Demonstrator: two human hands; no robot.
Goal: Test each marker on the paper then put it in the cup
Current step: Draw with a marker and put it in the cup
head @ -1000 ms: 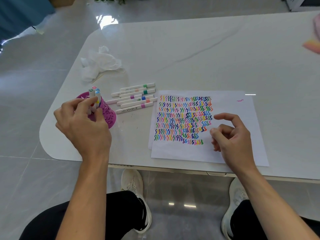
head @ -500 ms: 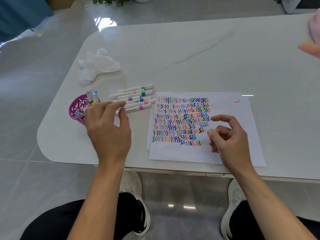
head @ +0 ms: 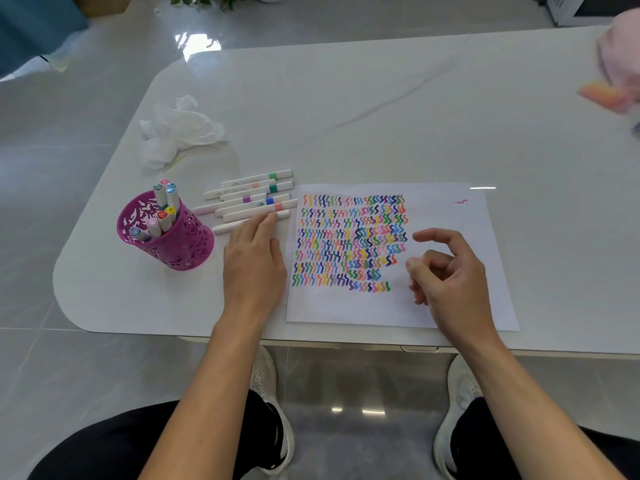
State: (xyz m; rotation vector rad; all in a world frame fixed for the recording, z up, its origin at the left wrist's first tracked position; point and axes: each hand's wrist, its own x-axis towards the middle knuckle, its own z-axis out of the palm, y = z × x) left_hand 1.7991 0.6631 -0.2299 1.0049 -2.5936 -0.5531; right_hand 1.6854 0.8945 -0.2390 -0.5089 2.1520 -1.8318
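At the far left of the white table, a purple openwork cup is standing upright with several capped markers leaning inside it. Behind the cup, a crumpled white tissue is lying on the tabletop with a thin wooden stick poking out beside it. Just right of the cup, a row of white loose markers with coloured bands is lying side by side, their right ends nearly reaching the paper. The left hand is resting palm down with fingers together, its fingertips touching the nearest marker of the row and covering part of it; nothing is pinched. The paper is lying flat near the front edge, filled with rows of coloured squiggles. The right hand is hovering over the paper's right part, fingers loosely curled, index finger extended, gripping nothing. At the far right, a blurred pink object is sitting at the table's edge.
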